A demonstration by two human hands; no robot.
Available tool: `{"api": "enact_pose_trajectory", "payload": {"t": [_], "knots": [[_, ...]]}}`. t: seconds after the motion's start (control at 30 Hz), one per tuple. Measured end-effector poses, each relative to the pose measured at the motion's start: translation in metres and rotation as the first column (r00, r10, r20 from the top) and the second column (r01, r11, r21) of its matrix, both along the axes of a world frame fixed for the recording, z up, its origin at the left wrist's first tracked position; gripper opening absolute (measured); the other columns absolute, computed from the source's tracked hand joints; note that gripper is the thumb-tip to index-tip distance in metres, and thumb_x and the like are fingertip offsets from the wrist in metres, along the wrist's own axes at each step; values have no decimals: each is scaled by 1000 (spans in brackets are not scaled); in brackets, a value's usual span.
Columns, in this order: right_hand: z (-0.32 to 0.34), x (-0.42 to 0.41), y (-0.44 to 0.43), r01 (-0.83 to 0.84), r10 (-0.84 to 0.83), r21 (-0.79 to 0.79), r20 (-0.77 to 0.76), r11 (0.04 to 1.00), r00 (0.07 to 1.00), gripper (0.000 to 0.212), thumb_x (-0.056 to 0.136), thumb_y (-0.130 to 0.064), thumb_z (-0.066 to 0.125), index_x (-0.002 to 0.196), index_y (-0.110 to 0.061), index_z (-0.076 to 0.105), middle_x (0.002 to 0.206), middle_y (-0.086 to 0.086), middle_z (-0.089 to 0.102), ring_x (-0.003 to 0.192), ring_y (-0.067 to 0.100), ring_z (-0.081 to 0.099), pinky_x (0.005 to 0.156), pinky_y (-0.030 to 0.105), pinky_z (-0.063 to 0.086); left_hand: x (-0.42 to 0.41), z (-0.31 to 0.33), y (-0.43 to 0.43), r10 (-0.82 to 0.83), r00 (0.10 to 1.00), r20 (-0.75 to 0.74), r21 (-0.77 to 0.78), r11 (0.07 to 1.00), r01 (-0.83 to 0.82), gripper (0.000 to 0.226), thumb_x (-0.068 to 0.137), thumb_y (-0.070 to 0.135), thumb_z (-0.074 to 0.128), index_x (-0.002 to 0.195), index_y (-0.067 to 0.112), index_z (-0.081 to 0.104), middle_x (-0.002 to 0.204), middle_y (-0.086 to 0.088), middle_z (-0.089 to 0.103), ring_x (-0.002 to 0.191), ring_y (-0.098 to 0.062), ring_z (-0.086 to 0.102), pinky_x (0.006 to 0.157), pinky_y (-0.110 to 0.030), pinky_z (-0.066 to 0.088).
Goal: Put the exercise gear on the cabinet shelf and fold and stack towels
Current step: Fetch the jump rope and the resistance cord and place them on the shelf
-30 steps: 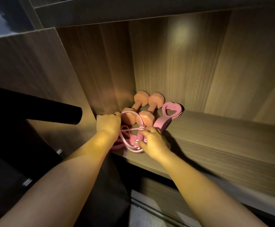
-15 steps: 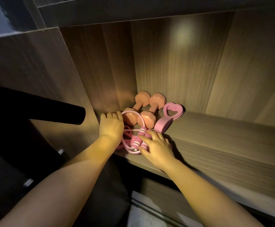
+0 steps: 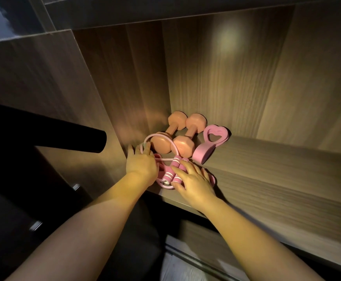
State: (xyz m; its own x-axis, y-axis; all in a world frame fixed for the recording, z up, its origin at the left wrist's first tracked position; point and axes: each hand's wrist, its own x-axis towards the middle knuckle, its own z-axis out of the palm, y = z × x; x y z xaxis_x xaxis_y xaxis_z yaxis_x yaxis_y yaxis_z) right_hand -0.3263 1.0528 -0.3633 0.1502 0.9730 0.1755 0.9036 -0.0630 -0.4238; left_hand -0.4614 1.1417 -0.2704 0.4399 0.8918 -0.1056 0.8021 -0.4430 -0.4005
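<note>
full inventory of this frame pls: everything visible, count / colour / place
dumbbells: 2, orange, side by side in the shelf's back left corner
heart-shaped grip: 1, pink, just right of the dumbbells
jump rope: 1, pink with white-striped handles, bunched at the shelf's front left, one loop up over the near dumbbell ends
shelf: 1, brown wood grain, carries all the gear
tube: 1, black, juts in from the left, outside the cabinet
left hand: 1, fingers straight, on the rope's loop
right hand: 1, fingers relaxed, resting on a rope handle
</note>
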Motion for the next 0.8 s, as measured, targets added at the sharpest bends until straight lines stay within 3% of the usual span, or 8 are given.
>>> {"api": "enact_pose_trajectory", "payload": {"t": [0.1, 0.27, 0.53, 0.67, 0.8], "knots": [[-1, -1, 4, 3, -3, 8, -20, 1000, 1000, 52, 98, -41, 45, 148, -38, 30, 159, -7, 17, 147, 21, 9, 118, 49, 11, -2, 0, 2, -18, 994, -107, 69, 997, 25, 56, 104, 37, 22, 155, 14, 16, 163, -8, 2, 148, -31, 11, 119, -56, 0], [-6, 1, 1, -17, 17, 18, 22, 1000, 1000, 53, 100, -40, 41, 150, -40, 22, 161, -7, 11, 149, 20, 6, 118, 48, 9, -3, -3, 1, -29, 979, -204, 92, 995, 49, 57, 104, 40, 21, 155, 14, 14, 163, -10, 5, 148, -31, 13, 118, -57, 0], [4, 12, -6, -13, 8, -91, -58, 996, 998, 57, 98, -51, 38, 150, -43, 16, 161, -10, 6, 149, 19, -1, 117, 52, 4, 1, 11, -16, -79, 994, -71, 127, 988, 87, 42, 103, 33, 29, 138, 16, 44, 157, -13, 27, 136, -40, 38, 116, -61, 13], [24, 20, -24, 9, -17, -184, -44, 983, 999, 61, 98, -55, 36, 151, -43, 9, 162, -10, 1, 149, 19, -6, 116, 52, -2, -5, 22, -35, -141, 990, 14, 151, 979, 137, 48, 99, 38, 36, 142, 16, 40, 155, -13, 30, 140, -40, 29, 115, -59, 15], [52, 16, -67, 91, -87, -205, 26, 975, 996, 60, 98, -53, 36, 152, -42, 12, 163, -4, 5, 150, 25, -1, 117, 54, 0, -14, 33, -75, -212, 973, 89, 112, 973, 201, 55, 98, 43, 37, 146, 16, 35, 156, -13, 26, 144, -37, 22, 115, -57, 10]]}}
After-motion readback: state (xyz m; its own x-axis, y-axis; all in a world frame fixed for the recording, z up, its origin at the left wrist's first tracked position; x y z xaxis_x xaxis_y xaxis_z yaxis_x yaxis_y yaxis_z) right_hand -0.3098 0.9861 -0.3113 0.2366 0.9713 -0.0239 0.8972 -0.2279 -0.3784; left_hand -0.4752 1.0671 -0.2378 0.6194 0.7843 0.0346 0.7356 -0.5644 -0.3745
